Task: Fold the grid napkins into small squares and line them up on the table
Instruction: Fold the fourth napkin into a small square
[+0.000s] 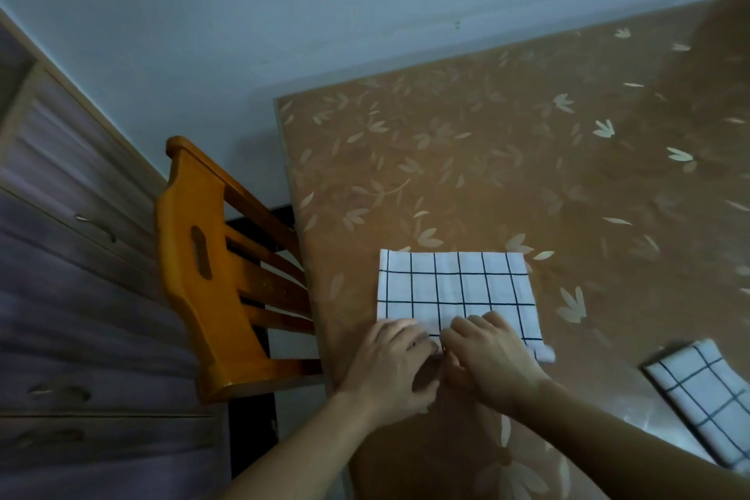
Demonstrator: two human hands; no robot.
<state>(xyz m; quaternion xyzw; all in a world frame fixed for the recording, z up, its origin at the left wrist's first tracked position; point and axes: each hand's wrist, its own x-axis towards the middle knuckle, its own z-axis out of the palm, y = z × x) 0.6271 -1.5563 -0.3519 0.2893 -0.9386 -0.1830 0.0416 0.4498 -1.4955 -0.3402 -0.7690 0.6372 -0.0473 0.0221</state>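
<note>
Gripping the near edge of a grid napkin [454, 288] on the bench [527, 158], the left hand [389, 361] and right hand [493, 357] sit side by side, fingers curled on the cloth. Another napkin [708, 398] lies folded, near right. A wooden chair [211, 264] stands left.

Napkin [454, 288], lower centre of frame: white with a dark grid of thin lines. Second napkin [706, 402], lower right: same white-and-dark grid. Table [507, 158]: brown with pale leaf motifs. Chair [203, 268], left of centre: orange-brown wood. Wall [284, 4], top: pale blue-grey. Cabinet [61, 256], left: greyish-brown woodgrain.
</note>
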